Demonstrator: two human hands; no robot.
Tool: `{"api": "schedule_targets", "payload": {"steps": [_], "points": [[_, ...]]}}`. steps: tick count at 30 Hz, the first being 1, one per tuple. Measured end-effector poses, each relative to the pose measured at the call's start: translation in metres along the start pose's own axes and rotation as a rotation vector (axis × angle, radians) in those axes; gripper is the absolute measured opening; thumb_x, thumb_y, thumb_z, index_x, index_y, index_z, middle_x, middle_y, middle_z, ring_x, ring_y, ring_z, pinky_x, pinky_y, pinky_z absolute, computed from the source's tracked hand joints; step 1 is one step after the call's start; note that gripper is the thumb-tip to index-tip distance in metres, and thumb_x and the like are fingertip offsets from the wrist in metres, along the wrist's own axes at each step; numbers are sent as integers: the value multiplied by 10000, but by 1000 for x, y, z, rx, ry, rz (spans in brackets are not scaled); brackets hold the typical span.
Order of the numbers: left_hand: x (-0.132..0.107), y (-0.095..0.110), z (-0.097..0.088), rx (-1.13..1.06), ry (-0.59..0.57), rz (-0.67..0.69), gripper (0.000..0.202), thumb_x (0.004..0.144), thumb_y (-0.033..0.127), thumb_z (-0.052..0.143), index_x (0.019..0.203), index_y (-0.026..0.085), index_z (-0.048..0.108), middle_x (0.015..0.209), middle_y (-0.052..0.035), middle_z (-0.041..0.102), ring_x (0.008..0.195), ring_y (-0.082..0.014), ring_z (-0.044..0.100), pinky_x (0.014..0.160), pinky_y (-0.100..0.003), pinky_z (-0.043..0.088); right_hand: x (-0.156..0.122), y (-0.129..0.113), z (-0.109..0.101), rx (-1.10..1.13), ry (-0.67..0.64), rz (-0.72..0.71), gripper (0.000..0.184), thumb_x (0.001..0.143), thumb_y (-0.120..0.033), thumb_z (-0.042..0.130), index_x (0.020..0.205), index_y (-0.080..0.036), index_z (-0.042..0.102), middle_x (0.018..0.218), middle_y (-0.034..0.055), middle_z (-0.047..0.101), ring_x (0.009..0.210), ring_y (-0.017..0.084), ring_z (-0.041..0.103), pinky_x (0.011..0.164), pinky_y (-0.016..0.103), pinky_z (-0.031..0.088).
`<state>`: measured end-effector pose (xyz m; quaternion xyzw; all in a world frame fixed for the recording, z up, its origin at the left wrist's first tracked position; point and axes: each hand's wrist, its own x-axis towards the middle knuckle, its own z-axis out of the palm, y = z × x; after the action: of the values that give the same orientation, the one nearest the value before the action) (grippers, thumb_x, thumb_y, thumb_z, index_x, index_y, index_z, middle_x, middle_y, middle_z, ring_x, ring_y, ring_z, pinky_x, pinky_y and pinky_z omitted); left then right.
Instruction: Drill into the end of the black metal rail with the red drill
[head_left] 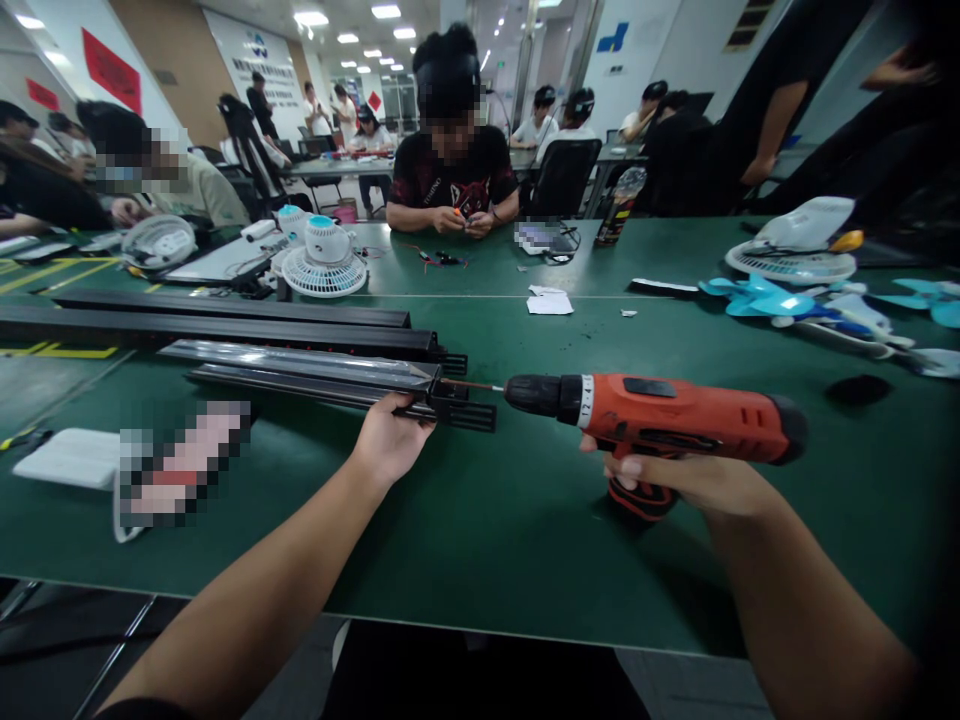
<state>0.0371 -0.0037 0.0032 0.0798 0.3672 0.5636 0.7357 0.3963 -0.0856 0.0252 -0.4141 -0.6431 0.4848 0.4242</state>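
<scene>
My right hand (675, 478) is wrapped round the grip of a red and black cordless drill (675, 412), held level with its chuck pointing left. A long thin bit (476, 386) runs from the chuck to the end of a black metal rail (307, 362); whether it sits in a screw there cannot be made out. My left hand (394, 437) grips that rail near its right end from below and in front, its fingers partly hidden. A slotted black bracket (466, 413) sticks out of the rail's end, and clear film covers part of its top.
More black rails (247, 328) lie behind on the green table (525, 560). A phone (184, 465) and a white box (71, 458) are at left. White fans (324, 262), blue fan blades (765, 297), a bottle (616, 210) and paper (549, 301) lie farther back. A person (454, 150) sits opposite.
</scene>
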Motion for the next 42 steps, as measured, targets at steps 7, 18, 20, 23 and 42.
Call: {"api": "schedule_targets", "payload": {"steps": [7,18,20,23,42], "points": [[0,1,-1,-7,-8,-5,367,863,37,602,1148,212,753,989,-77,814,921,-224,802,846,-342,673,-1,2,-2,-1,-14,7,219,949,-426,971,1092,-266,928,797,40,831,658,189,748,631,294,723],[2,0,-3,-4,-12,0,358,867,41,603,1148,201,756,1011,-87,826,932,-226,804,844,-340,664,0,-3,2,-34,13,-21,219,924,-435,988,1052,-264,940,787,44,844,643,181,756,620,269,718],[2,0,-3,-3,-11,4,384,876,46,604,1191,201,760,1020,-85,830,940,-228,806,862,-346,664,1,-6,2,-42,8,-24,213,922,-436,985,1040,-265,939,816,52,858,647,186,765,621,276,722],[3,-1,-3,-14,-13,-2,420,876,46,606,1235,201,760,1039,-84,837,943,-232,806,884,-357,659,1,-8,0,-70,-26,-14,197,933,-441,968,1020,-267,940,776,46,836,647,197,764,634,293,729],[3,0,-2,-4,-26,4,459,862,44,605,1260,214,759,1005,-78,833,929,-236,805,869,-360,663,0,-9,0,-35,-16,44,248,912,-463,987,1055,-273,919,783,30,819,671,195,766,626,293,695]]}}
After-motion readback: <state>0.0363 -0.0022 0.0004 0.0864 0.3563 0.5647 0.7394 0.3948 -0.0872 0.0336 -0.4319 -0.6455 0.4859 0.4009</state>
